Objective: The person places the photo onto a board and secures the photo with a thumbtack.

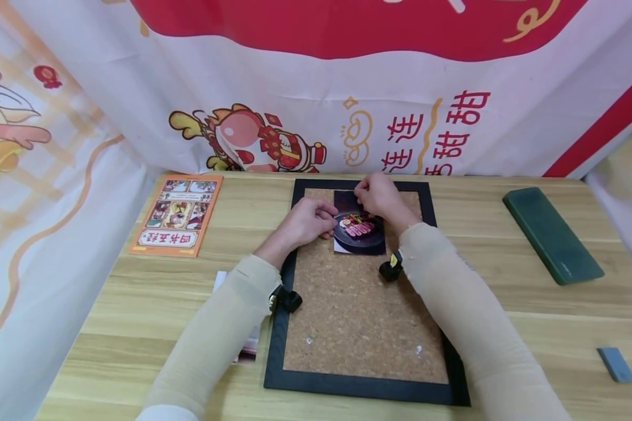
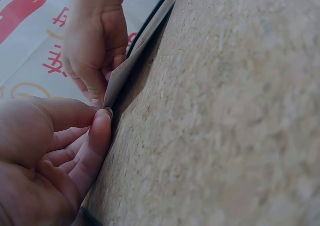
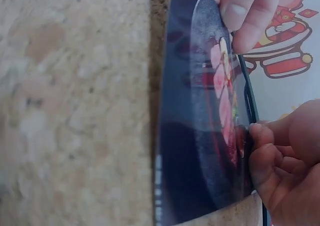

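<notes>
A photo print [image 1: 366,242] of a dark plate with sliced meat lies over the upper part of a black-framed corkboard [image 1: 368,316]. My left hand [image 1: 308,221] pinches its left edge between thumb and forefinger. At the top edge, my right hand [image 1: 383,202] holds the print with curled fingertips. From the left wrist, the print's pale back [image 2: 121,78] shows, tilted up off the cork [image 2: 215,116]. In the right wrist view, the glossy picture [image 3: 182,116] bends slightly, the right hand [image 3: 290,158] at one edge and left fingers [image 3: 245,15] higher up.
Two small clear pins, one at left [image 1: 308,340] and one at right [image 1: 418,349], sit low on the cork. An orange booklet [image 1: 176,216] lies to the left, and papers [image 1: 250,348] are partly under my left forearm. A green slab [image 1: 553,237] and small blue-grey block [image 1: 616,363] lie right.
</notes>
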Demonstrator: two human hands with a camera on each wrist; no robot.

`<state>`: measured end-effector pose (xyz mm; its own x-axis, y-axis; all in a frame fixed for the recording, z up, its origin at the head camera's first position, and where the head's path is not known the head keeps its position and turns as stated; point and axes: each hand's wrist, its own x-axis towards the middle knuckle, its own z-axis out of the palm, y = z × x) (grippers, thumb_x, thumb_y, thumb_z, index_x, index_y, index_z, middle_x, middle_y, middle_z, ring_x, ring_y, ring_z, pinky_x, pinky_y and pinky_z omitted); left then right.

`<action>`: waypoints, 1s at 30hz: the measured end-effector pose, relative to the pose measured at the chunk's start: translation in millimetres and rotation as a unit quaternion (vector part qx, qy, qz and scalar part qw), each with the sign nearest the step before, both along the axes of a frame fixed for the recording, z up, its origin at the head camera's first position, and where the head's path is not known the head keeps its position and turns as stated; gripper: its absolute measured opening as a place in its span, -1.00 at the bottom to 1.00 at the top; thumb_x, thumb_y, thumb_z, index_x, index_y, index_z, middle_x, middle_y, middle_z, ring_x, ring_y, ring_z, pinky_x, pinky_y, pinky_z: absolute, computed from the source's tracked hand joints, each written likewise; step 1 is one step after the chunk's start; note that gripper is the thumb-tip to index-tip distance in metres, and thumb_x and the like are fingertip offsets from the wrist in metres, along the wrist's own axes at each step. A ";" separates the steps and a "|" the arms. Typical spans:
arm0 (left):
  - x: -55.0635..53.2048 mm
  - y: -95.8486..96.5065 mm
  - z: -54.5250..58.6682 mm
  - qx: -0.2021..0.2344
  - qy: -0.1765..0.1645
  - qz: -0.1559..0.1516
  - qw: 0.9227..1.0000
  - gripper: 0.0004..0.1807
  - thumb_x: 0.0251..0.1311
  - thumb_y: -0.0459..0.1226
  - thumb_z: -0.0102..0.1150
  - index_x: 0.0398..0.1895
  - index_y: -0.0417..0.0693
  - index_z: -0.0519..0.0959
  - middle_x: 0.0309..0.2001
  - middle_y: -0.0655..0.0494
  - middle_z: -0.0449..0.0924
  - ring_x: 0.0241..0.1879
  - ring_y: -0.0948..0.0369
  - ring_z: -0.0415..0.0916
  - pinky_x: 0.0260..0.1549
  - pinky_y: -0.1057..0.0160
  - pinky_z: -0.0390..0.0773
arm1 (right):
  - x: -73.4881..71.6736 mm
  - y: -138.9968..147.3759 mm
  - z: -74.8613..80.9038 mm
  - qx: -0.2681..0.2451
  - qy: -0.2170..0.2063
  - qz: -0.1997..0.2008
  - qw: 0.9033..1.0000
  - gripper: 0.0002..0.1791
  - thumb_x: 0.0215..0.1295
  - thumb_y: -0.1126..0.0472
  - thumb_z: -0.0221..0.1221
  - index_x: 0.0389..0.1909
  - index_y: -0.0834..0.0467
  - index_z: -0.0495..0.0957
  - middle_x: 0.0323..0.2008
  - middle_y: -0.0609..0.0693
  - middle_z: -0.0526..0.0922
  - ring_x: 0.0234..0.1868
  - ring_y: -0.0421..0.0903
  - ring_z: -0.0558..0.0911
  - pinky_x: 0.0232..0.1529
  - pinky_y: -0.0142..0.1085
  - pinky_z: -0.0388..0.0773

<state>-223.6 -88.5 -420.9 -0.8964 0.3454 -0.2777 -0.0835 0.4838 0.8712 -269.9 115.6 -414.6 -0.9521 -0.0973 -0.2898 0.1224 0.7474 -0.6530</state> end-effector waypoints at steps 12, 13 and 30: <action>-0.2 0.9 1.7 -0.010 -0.006 0.002 1.000 -0.75 0.50 -0.38 0.26 0.16 -0.23 0.65 -0.16 -0.11 0.75 -0.38 0.20 0.69 -0.39 0.32 0.71 | 0.2 8.8 8.0 -0.122 -0.043 -0.031 0.991 -0.72 0.71 0.25 0.02 -0.02 0.37 0.64 -0.28 0.10 0.64 -0.47 -0.15 0.63 -0.37 -0.31 0.70; -0.1 1.1 1.7 -0.010 -0.007 0.002 1.000 -0.75 0.50 -0.38 0.26 0.16 -0.23 0.65 -0.16 -0.11 0.75 -0.38 0.20 0.69 -0.39 0.32 0.71 | -0.4 9.3 7.5 -0.136 -0.046 -0.040 0.989 -0.73 0.70 0.27 0.04 -0.01 0.38 0.64 -0.28 0.10 0.65 -0.47 -0.16 0.64 -0.36 -0.31 0.71; -0.7 1.5 2.3 -0.019 -0.008 -0.003 1.000 -0.74 0.51 -0.39 0.25 0.18 -0.21 0.65 -0.13 -0.10 0.74 -0.34 0.18 0.69 -0.36 0.32 0.71 | -4.1 9.2 1.0 -0.151 -0.026 -0.037 0.988 -0.77 0.64 0.32 0.12 -0.05 0.41 0.69 -0.39 0.06 0.67 -0.52 -0.20 0.61 -0.44 -0.38 0.66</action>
